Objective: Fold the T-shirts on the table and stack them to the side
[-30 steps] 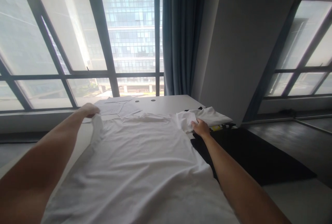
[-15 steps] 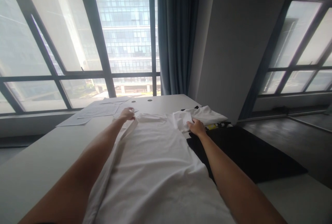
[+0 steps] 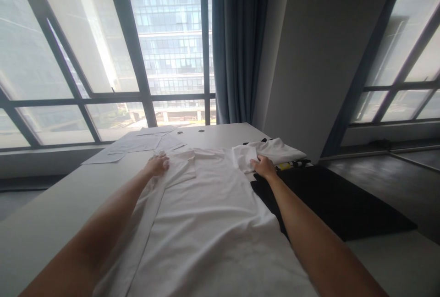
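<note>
A white garment (image 3: 213, 210) is spread over the white table, its near part running out at the bottom of the view. My left hand (image 3: 158, 165) rests at the garment's far left edge, beside a folded-over flap (image 3: 182, 166); its fingers are slightly blurred, and whether they pinch cloth cannot be made out. On the right, my right hand (image 3: 264, 167) is closed on the edge of the white sleeve (image 3: 245, 156), which lies out to the right.
Sheets of paper (image 3: 134, 143) lie on the far left of the table (image 3: 227, 131). Black cloth (image 3: 337, 200) lies right of the garment, with a yellow and black item (image 3: 285, 166) behind it. Windows, a blue curtain (image 3: 237, 49) and a pillar stand beyond.
My left hand has moved left and toward me, and the cloth it held up now lies folded over on the garment. My right hand keeps its grip. The view has shifted slightly.
</note>
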Demonstrator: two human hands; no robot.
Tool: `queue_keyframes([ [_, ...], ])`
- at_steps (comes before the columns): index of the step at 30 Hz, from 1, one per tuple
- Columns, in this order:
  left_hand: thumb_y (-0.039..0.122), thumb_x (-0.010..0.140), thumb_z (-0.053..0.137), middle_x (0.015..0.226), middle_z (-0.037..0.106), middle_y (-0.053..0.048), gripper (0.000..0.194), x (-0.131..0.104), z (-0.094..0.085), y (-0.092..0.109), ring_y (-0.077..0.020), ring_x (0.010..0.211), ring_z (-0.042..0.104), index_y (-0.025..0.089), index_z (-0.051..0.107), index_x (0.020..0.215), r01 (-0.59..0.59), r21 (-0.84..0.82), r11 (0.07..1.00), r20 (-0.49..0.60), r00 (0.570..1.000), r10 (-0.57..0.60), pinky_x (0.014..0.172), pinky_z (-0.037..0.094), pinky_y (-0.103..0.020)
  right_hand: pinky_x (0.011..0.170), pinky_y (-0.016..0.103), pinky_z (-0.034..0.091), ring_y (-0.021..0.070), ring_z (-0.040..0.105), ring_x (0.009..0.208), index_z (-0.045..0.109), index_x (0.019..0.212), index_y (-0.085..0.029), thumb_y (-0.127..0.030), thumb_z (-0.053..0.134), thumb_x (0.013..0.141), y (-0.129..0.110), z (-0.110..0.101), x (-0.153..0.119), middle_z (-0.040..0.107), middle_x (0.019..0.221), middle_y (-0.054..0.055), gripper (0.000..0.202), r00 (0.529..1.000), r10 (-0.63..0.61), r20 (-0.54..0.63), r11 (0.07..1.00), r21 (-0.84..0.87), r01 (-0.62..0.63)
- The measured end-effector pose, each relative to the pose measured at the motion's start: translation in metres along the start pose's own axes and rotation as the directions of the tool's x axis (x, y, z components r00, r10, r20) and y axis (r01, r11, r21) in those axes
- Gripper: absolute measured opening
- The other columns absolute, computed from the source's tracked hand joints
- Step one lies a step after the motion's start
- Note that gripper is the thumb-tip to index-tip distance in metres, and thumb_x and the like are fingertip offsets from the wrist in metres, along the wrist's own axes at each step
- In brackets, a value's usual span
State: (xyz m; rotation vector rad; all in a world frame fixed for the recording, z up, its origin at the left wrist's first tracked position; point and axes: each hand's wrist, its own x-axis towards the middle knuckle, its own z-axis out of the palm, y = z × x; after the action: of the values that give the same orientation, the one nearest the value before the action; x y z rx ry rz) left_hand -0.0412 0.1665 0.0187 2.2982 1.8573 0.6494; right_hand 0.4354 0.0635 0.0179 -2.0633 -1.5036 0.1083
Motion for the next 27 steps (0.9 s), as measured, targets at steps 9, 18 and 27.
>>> queue_keyframes([
  [9, 0.032, 0.092, 0.05, 0.132, 0.064, -0.015, 0.045, 0.013, -0.001, -0.049, -0.0295, 0.123, 0.059, 0.013, 0.06, 0.132, 0.309, 0.11, 0.945, -0.076, 0.95, -0.302, 0.101, 0.046, -0.035, 0.08, 0.03, 0.045, 0.0302, 0.064, 0.106, 0.072, 0.108, -0.018, -0.043, 0.052, 0.087, 0.002, 0.001, 0.001, 0.071, 0.112, 0.015, 0.038, 1.0, -0.006, 0.001, 1.0, -0.015, 0.006],
  [18, 0.027, 0.077, 0.067, 0.108, 0.075, -0.014, 0.021, 0.03, 0.002, -0.06, -0.0312, 0.104, 0.069, 0.016, 0.077, 0.092, 0.427, 0.103, 0.898, -0.052, 0.904, -0.424, 0.083, 0.053, -0.031, 0.076, 0.028, 0.043, 0.0283, 0.065, 0.101, 0.072, 0.109, -0.018, -0.042, 0.053, 0.086, 0.002, 0.002, 0.0, 0.073, 0.107, 0.014, 0.038, 1.0, -0.017, 0.003, 0.999, -0.032, 0.017],
  [27, 0.048, 0.084, 0.061, 0.115, 0.072, -0.018, 0.04, 0.03, -0.003, -0.062, -0.0331, 0.109, 0.066, 0.016, 0.073, 0.104, 0.483, 0.077, 0.872, -0.061, 0.875, -0.48, 0.083, 0.053, -0.036, 0.075, 0.028, 0.043, 0.0275, 0.065, 0.1, 0.071, 0.11, -0.019, -0.043, 0.054, 0.086, -0.001, 0.001, -0.001, 0.073, 0.108, 0.014, 0.038, 1.0, -0.001, 0.011, 0.999, -0.043, 0.001],
])
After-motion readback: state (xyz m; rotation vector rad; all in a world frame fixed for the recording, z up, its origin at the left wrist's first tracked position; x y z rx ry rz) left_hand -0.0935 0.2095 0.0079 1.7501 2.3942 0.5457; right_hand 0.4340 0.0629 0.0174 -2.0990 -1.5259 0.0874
